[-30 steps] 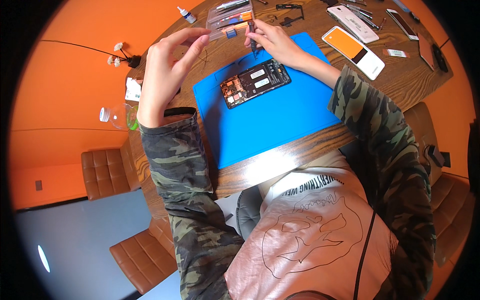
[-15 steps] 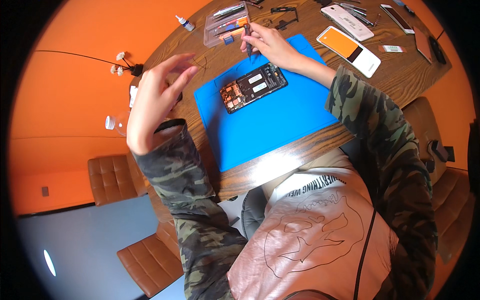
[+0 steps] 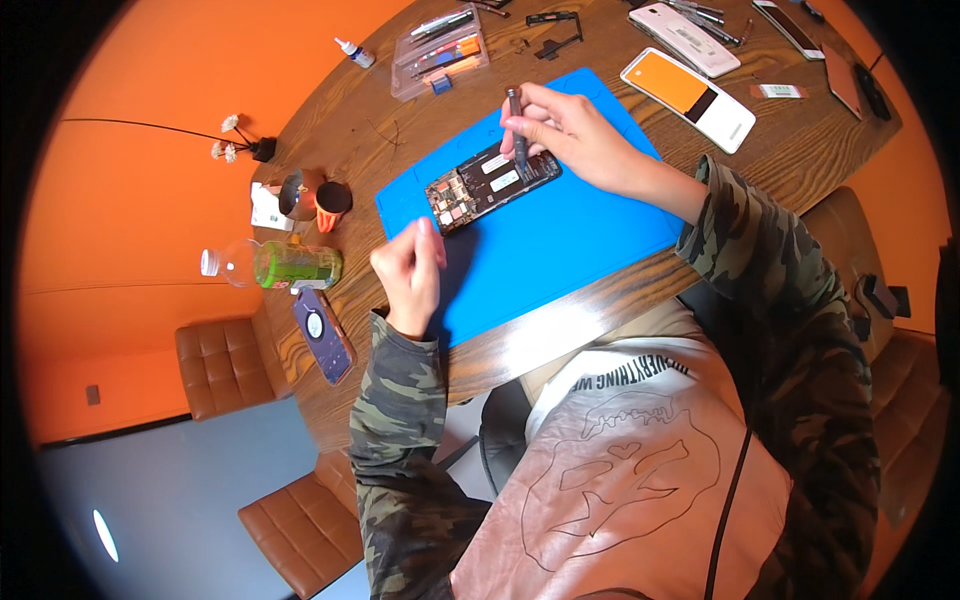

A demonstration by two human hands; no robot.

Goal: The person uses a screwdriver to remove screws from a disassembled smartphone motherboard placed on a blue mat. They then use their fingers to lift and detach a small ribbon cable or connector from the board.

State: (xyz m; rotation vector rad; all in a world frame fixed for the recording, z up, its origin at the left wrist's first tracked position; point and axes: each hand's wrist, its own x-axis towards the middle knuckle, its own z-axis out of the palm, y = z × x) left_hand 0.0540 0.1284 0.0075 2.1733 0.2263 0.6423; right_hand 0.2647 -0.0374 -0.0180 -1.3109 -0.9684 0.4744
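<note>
On the blue mat (image 3: 560, 245) lies an opened phone (image 3: 480, 190), its bare circuit board toward the left end and white labels on its dark middle. My right hand (image 3: 575, 135) is closed round a slim dark screwdriver (image 3: 516, 120), held nearly upright. Its lower end reaches the right part of the phone; whether the tip touches is too small to tell. My left hand (image 3: 408, 275) hovers by the mat's left edge, just below the board end. Its fingers are curled together, and anything inside them is hidden.
Beyond the mat stands a clear tool case (image 3: 438, 55). Phone parts include a white and orange panel (image 3: 690, 98) at the right. Leftward are a cup (image 3: 333, 200), a green-filled bottle (image 3: 295, 265), a patterned phone (image 3: 323, 335) and a small dropper bottle (image 3: 355, 53).
My right hand brought the screwdriver from beside the tool case down to the phone. My left hand moved right and toward me, its fingers curling in; the bottle and cup came into view.
</note>
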